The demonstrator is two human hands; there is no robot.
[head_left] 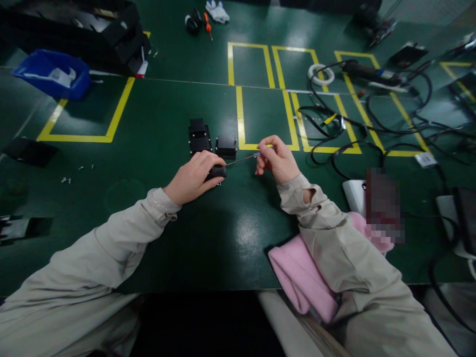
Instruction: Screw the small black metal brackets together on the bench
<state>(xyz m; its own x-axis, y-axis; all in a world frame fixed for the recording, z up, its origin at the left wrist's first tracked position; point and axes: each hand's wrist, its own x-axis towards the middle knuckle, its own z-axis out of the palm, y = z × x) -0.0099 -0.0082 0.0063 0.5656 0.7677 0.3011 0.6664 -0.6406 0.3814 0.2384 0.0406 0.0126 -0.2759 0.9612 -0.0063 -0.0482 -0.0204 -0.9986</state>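
My left hand is closed over a small black block, holding it against the green table. In my right hand is a screwdriver, pinched by its handle. Its thin shaft points left, with the tip at the block's right side; my fingers hide the exact contact. Just beyond the left hand lie more black blocks with small screws along their edges. Another black block sits beside them, to the right.
Loose screws lie on the left, with a blue bin farther back. Black cables and a white tape roll spread over the right. A pink cloth hangs at the front edge under my right sleeve. An orange screwdriver lies far back.
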